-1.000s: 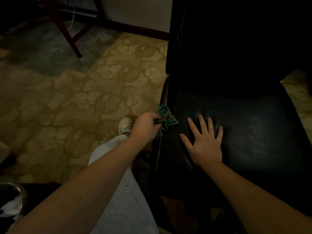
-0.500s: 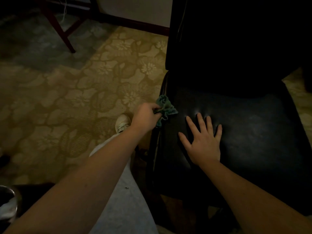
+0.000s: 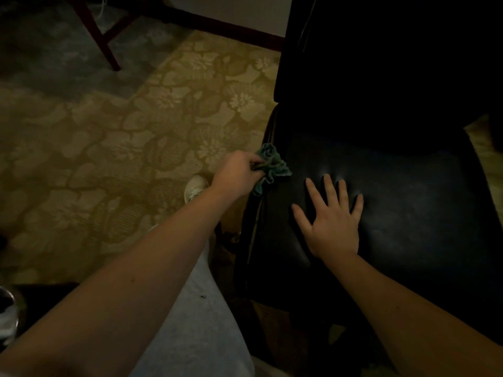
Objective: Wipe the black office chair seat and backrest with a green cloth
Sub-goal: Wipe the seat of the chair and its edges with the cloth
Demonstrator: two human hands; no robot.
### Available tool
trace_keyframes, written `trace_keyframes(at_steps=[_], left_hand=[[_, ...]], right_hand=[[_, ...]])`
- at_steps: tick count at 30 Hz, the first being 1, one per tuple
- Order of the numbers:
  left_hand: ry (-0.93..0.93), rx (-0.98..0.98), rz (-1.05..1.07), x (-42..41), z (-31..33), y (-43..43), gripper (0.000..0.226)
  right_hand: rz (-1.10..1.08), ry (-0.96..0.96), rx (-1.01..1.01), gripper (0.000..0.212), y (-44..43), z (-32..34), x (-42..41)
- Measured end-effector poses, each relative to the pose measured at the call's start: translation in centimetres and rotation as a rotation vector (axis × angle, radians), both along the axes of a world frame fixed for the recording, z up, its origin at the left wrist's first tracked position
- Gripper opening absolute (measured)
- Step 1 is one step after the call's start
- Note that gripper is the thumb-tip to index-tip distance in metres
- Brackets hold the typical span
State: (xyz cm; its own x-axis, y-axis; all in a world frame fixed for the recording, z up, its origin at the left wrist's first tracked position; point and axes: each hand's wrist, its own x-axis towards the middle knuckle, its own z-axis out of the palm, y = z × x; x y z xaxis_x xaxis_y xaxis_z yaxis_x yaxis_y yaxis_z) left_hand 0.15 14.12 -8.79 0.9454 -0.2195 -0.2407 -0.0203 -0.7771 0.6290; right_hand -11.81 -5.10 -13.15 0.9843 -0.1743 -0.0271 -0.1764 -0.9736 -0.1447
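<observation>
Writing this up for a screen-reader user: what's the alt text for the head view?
A person's left hand grips a bunched green cloth at the side edge of a black chair seat, while the right hand lies flat on it. Patterned carpet covers the floor.

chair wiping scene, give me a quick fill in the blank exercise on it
1. The left hand grips a ____ cloth.
2. The right hand rests flat on the ____ seat.
3. The shoe on the carpet is ____.

Missing words: green; black; white
</observation>
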Motion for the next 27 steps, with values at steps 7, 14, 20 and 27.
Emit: trace_keyframes(at_steps=[7,14,20,27], left_hand=[[-0.021,-0.042,0.015,-0.7,-0.9,0.4,0.036],[0.006,-0.052,-0.048,-3.9,-1.2,2.2,0.034],[-0.054,0.004,-0.048,-3.2,-0.8,1.6,0.032],[-0.055,0.001,-0.003,-0.4,-0.6,0.3,0.035]], right_hand=[[-0.026,-0.012,0.000,0.069,0.3,-0.2,0.2],[-0.011,-0.035,0.005,0.067,0.0,-0.4,-0.2],[-0.019,-0.049,-0.002,0.067,0.1,-0.6,0.0],[-0.034,-0.058,-0.005,0.067,0.4,-0.6,0.2]])
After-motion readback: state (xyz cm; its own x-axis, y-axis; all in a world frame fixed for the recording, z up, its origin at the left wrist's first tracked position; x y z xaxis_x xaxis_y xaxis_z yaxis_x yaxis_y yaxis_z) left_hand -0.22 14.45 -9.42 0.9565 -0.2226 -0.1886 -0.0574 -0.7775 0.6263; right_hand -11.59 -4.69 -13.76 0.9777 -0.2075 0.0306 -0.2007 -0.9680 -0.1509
